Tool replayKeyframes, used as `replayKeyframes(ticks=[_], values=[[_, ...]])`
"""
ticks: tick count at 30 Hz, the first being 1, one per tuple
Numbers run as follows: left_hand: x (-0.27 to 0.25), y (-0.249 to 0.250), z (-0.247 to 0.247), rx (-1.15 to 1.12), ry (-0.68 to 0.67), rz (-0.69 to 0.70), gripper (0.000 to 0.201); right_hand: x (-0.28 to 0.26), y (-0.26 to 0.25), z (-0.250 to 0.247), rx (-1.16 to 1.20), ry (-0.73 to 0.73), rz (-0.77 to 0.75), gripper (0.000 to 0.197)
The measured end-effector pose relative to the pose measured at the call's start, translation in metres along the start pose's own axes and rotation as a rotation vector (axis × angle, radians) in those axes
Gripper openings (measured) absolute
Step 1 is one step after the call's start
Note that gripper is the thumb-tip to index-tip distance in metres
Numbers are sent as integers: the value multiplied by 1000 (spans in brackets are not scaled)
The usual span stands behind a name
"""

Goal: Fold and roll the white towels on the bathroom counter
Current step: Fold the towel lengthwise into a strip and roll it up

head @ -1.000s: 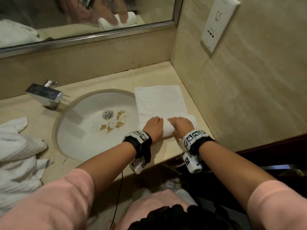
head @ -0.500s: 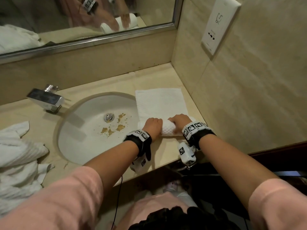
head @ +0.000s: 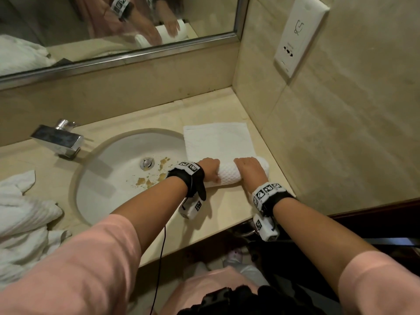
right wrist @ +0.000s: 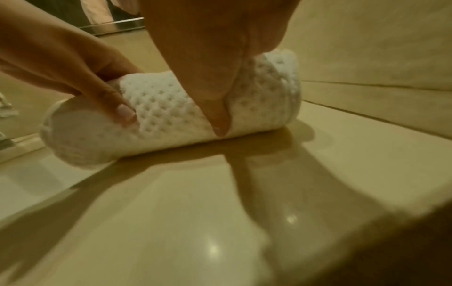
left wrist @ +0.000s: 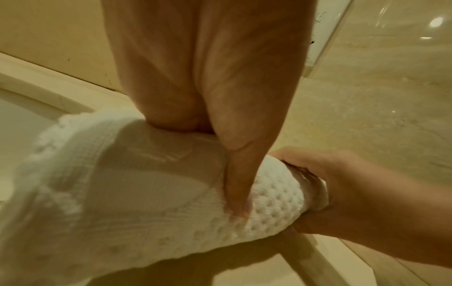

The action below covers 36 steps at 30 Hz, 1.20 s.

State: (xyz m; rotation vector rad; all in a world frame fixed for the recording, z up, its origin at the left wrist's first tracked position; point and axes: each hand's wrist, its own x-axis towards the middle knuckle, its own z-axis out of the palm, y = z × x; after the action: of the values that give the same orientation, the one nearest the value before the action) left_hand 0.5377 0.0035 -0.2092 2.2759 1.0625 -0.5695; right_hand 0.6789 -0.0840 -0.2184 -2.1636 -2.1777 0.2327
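Note:
A white waffle-textured towel (head: pixel 218 142) lies on the beige counter (head: pixel 227 212) between the sink and the right wall. Its near end is wound into a thick roll (head: pixel 229 173), while the far part lies flat. My left hand (head: pixel 210 168) grips the roll's left end, with the thumb pressed into the cloth (left wrist: pixel 238 193). My right hand (head: pixel 248 169) grips the right half of the roll (right wrist: pixel 171 108), fingers curled over the top. In the right wrist view both thumbs sit on the roll's near side.
A round sink (head: pixel 127 176) with brown crumbs near the drain sits left of the towel. A chrome tap (head: pixel 56 139) stands behind it. A heap of white towels (head: pixel 22 223) lies at the far left. Mirror (head: pixel 113 30) and wall socket (head: pixel 297 35) are close by.
Both hands have rolled the towel farther away from me. The roll has grown thicker and the flat part shorter.

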Motion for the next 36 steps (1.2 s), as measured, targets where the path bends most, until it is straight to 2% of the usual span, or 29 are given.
replayKeyframes(ticks=[2,3,5,7,10,14,16,18,22,24,26,29,32,34,35,36], values=[[-1,7,8,33,89,-24,45,15,-1,-14,-107,-225,40,22],[-1,11,16,100,217,-24,41,21,0,-19,-148,-295,42,25],[-8,16,30,252,333,-63,37,30,3,-24,-161,-368,48,29],[-7,16,52,308,463,-67,45,38,5,-26,-147,-423,44,34],[-11,20,54,374,529,-36,52,51,11,-31,-127,-471,37,35],[-8,21,29,384,391,-15,37,57,14,-37,-107,-507,61,40],[-7,19,16,380,269,0,27,54,15,-36,-78,-475,71,42],[2,13,5,296,210,44,26,45,18,-27,-39,-406,78,52],[7,4,-23,203,102,40,30,21,17,-5,-73,-179,38,83],[13,0,-31,178,50,35,33,11,8,1,-156,-129,37,89],[15,-2,-38,162,15,26,35,7,1,8,-203,-97,38,87],[15,-2,-38,145,13,15,36,12,1,14,-200,-94,36,82],[13,3,-32,127,33,-14,35,25,3,8,-176,-146,24,68],[13,8,-15,166,122,-19,32,35,6,5,-152,-158,24,58],[13,11,-6,235,234,1,33,39,8,3,-153,-177,26,55],[8,14,-2,278,259,-7,40,44,10,1,-149,-203,31,54]])
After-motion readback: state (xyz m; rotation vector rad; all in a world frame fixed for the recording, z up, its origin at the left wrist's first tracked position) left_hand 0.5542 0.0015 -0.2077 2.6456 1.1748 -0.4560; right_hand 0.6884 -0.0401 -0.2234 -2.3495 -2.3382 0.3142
